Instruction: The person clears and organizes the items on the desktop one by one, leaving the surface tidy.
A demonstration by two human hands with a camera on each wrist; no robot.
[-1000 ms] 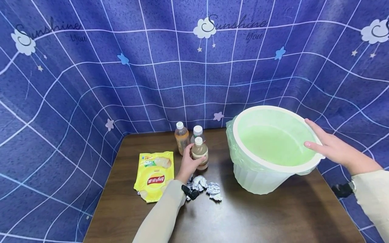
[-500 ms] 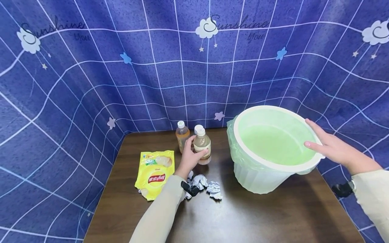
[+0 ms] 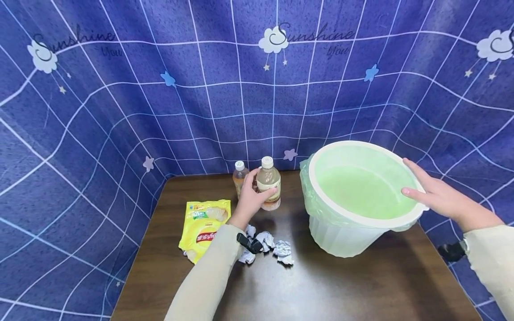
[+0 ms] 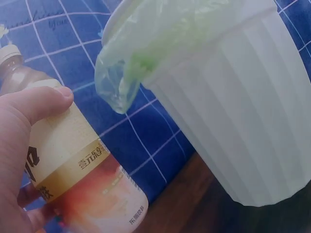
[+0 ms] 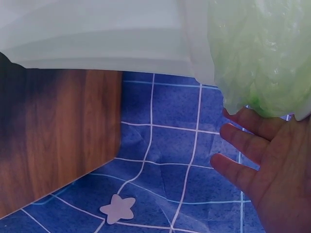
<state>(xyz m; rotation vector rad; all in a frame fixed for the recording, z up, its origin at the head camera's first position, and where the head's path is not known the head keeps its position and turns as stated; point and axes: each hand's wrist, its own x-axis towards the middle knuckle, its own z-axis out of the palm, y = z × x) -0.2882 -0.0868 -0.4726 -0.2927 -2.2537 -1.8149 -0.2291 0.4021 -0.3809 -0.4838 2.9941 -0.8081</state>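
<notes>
In the head view my left hand (image 3: 250, 196) grips a plastic drink bottle (image 3: 268, 180) with a white cap and cream label, thumb across its front. The bottle is upright and looks raised off the table. A second bottle (image 3: 239, 174) with amber contents stands just behind the fingers; a third is almost wholly hidden behind the held one. My right hand (image 3: 437, 191) holds the rim of a white trash bin (image 3: 341, 240) lined with a green bag (image 3: 307, 187). Its thumb lies over the rim; in the right wrist view several fingers (image 5: 243, 141) extend beneath the bag's edge.
A yellow Lay's chip bag (image 3: 205, 223) lies flat at the left of the brown table (image 3: 289, 294). Several crumpled paper balls (image 3: 283, 250) lie below the left wrist, partly covered by it. A blue curtain (image 3: 225, 102) hangs close behind the table.
My left hand has lifted the bottle up and away toward the curtain, slightly rightward, so it now covers the bottle behind. My right hand and the trash bin have stayed put.
</notes>
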